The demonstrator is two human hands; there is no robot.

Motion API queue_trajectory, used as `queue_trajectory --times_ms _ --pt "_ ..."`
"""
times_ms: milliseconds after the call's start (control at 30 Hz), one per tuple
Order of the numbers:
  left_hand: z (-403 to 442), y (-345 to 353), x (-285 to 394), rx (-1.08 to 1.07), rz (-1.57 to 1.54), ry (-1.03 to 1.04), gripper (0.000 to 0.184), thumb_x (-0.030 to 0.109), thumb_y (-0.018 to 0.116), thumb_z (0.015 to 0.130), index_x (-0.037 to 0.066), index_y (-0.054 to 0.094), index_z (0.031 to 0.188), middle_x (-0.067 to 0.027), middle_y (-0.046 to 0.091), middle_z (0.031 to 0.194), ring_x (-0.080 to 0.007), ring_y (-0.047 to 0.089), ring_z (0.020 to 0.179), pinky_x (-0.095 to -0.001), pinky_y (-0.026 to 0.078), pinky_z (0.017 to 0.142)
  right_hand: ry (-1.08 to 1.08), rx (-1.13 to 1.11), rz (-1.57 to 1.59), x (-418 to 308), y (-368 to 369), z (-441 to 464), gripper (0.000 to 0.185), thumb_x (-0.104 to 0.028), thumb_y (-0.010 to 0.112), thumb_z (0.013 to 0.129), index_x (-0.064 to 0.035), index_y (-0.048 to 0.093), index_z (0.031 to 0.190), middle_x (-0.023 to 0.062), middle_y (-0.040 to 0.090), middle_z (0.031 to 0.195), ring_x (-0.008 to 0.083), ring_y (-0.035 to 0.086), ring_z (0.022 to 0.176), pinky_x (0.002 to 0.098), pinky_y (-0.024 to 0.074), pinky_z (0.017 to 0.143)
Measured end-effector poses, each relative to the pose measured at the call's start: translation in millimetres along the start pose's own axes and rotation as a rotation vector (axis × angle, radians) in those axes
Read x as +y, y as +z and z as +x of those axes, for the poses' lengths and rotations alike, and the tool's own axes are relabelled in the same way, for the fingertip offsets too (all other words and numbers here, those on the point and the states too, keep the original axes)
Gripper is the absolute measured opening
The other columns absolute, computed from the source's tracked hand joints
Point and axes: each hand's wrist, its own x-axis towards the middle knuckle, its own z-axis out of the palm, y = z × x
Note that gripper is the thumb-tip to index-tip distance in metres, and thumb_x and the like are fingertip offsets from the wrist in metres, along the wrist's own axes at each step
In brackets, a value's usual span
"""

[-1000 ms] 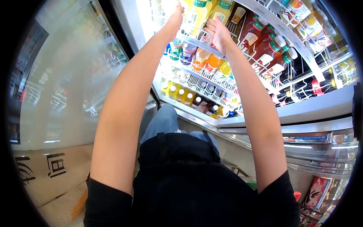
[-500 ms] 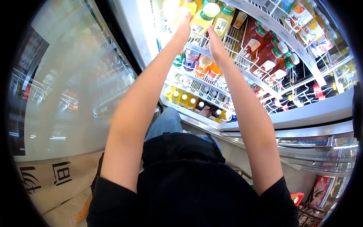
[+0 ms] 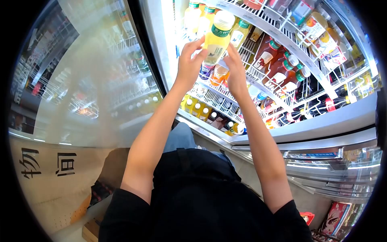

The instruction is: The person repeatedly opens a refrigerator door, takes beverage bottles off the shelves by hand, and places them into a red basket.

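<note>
Between my two hands is a drink bottle (image 3: pixel 216 45) of pale yellow liquid, with a white cap, a green neck band and a light label. It is tilted, its cap towards me, in front of the fridge shelf. My left hand (image 3: pixel 190 62) grips its left side, thumb and fingers against the lower half. On the right side, the fingers of my right hand (image 3: pixel 235 70) press near the label; part of them is hidden behind the bottle. A similar yellow bottle (image 3: pixel 238 34) stands on the shelf just behind.
Red-brown drink bottles (image 3: pixel 267 53) fill the wire rack to the right. Below, a lower shelf holds yellow and dark bottles (image 3: pixel 197 108). The open glass door (image 3: pixel 88 105) stands at the left, and a metal sill (image 3: pixel 314 125) edges the fridge at the right.
The yellow drink bottle has come off the shelf row, towards me and lower. Both hands have drawn back with it, elbows lower, and the view has shifted slightly.
</note>
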Motion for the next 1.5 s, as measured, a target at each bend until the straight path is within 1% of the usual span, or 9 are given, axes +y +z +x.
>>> queue_trajectory --times_ms 67,167,233,333,500,600,700,867,1500 --pt "-19.4 1.6 9.4 0.0 0.178 0.075 0.048 0.015 0.065 0.094 0.011 0.056 0.14 -0.0081 0.05 0.13 -0.0148 0.05 0.12 -0.0296 0.045 0.098 0.101 -0.009 0.206 -16.6 -3.3 -17.7 0.055 -0.012 0.044 0.093 0.0006 0.041 0.147 0.0173 0.038 0.155 0.0291 0.036 0.142 0.0365 0.0247 0.117" --pt "-52.4 14.3 23.2 -0.044 0.158 0.146 0.049 0.015 0.065 0.094 0.011 0.054 0.142 -0.0082 0.05 0.128 -0.0168 0.048 0.122 -0.0302 0.045 0.101 0.196 -0.009 0.349 -37.9 -13.1 -48.7 0.059 -0.006 0.047 0.092 -0.002 0.038 0.15 0.0157 0.039 0.154 0.0261 0.041 0.139 0.035 0.032 0.112" --pt "-74.1 19.2 33.9 -0.09 0.232 0.161 0.056 0.015 0.064 0.095 0.011 0.046 0.148 -0.011 0.047 0.139 -0.0186 0.049 0.121 -0.0312 0.044 0.102 0.235 0.007 0.41 -47.3 -24.2 -72.7 0.062 -0.004 0.048 0.091 -0.0038 0.036 0.151 0.0152 0.04 0.154 0.0248 0.044 0.136 0.0341 0.0362 0.109" --pt "-100.8 28.9 48.6 -0.207 0.128 -0.131 0.073 0.018 0.063 0.097 0.014 0.023 0.158 -0.012 0.046 0.148 -0.0185 0.051 0.124 -0.0331 0.041 0.104 0.201 0.039 0.288 -51.6 -42.0 -102.2 0.065 -0.004 0.056 0.091 -0.0102 0.035 0.153 0.0154 0.045 0.147 0.0223 0.05 0.127 0.0341 0.044 0.1" --pt "-144.6 61.1 100.8 -0.202 -0.162 -0.249 0.071 0.017 0.06 0.098 0.012 0.022 0.158 -0.0143 0.054 0.14 -0.0182 0.052 0.123 -0.0326 0.038 0.106 0.217 0.021 0.285 -79.4 -71.3 -139.8 0.067 -0.014 0.059 0.095 -0.0102 0.03 0.155 0.0148 0.046 0.147 0.0217 0.051 0.126 0.0342 0.0462 0.098" --pt "-168.8 80.9 98.1 -0.106 -0.266 -0.236 0.07 0.012 0.061 0.096 0.013 0.026 0.157 -0.0109 0.058 0.134 -0.0169 0.055 0.118 -0.0319 0.041 0.103 0.307 0.001 0.527 -92.7 -88.0 -160.7 0.069 -0.025 0.061 0.098 -0.0073 0.027 0.156 0.014 0.04 0.153 0.0191 0.05 0.128 0.0327 0.0474 0.098" --pt "-191.6 89.4 108.6 -0.096 -0.324 -0.309 0.07 0.012 0.061 0.096 0.011 0.027 0.157 -0.0108 0.059 0.133 -0.0174 0.055 0.119 -0.0325 0.04 0.104 0.331 -0.012 0.565 -90.3 -98.5 -185.5 0.069 -0.024 0.062 0.098 -0.008 0.027 0.156 0.0141 0.043 0.151 0.0185 0.053 0.124 0.0319 0.0486 0.095" --pt "-215.9 97.4 118.1 -0.16 -0.326 -0.354 0.07 0.01 0.06 0.097 0.008 0.025 0.157 -0.0117 0.058 0.134 -0.0173 0.055 0.12 -0.0314 0.042 0.102 0.357 0.058 0.627 -112.2 -114.1 -211.5 0.069 -0.02 0.064 0.097 -0.0078 0.029 0.155 0.0111 0.061 0.129 0.0131 0.059 0.11 0.0283 0.0498 0.09" --pt "-309.7 98.4 163.8 -0.489 -0.405 -0.464 0.072 0.012 0.062 0.096 0.009 0.024 0.157 -0.0111 0.061 0.129 -0.0167 0.058 0.116 -0.0324 0.044 0.1 0.458 0.376 0.451 -202.0 -124.4 -333.5 0.068 -0.016 0.067 0.094 -0.0089 0.034 0.153 0.01 0.064 0.123 0.0155 0.061 0.108 0.0306 0.0507 0.086"
